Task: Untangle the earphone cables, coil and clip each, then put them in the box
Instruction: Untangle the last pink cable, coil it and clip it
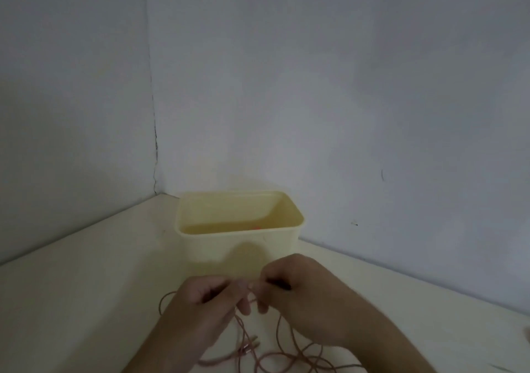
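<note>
— Two hands meet just in front of the box [240, 230]: what are they doing?

— Left hand [200, 309] and right hand [298, 295] both pinch the pink cable [286, 355] with curled fingers, their fingertips nearly touching, on the near side of the box.

— Where is the rest of it?

— Loose loops trail on the table [86, 301], nearer the camera than the box, with small plugs among them.

— How will it handle?

— Likely light, limp and quick to snag. Best held near the knot, and teased rather than tugged, since thin wire may be fragile.
</note>
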